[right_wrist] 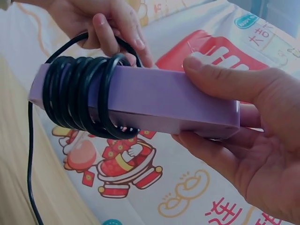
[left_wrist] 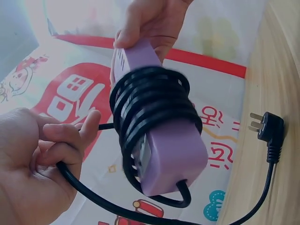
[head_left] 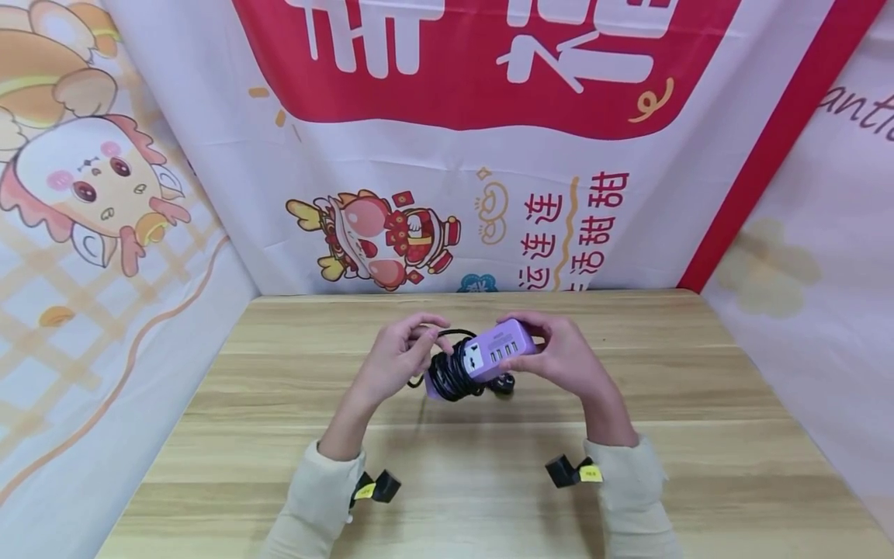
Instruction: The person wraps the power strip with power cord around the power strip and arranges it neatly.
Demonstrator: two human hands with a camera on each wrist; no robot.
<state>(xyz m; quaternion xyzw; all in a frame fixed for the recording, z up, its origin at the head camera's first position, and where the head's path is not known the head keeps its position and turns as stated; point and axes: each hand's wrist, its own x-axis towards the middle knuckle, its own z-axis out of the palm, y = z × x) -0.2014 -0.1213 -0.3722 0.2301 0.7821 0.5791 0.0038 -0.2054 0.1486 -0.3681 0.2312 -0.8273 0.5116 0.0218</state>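
A purple power strip with sockets and USB ports is held above the table, tilted up toward its right end. My right hand grips that end, thumb on one side and fingers on the other. Several turns of black cord wrap round the strip's other half. My left hand is beside the wrapped end, its curled fingers holding a loose stretch of the cord. In the left wrist view the cord runs through those fingers and on to the black plug, whose prongs show against the wood.
The wooden table lies beneath both hands. A printed white and red cloth hangs behind it, with patterned cloths at the left and right sides. Each sleeve cuff carries a small black device with a yellow label.
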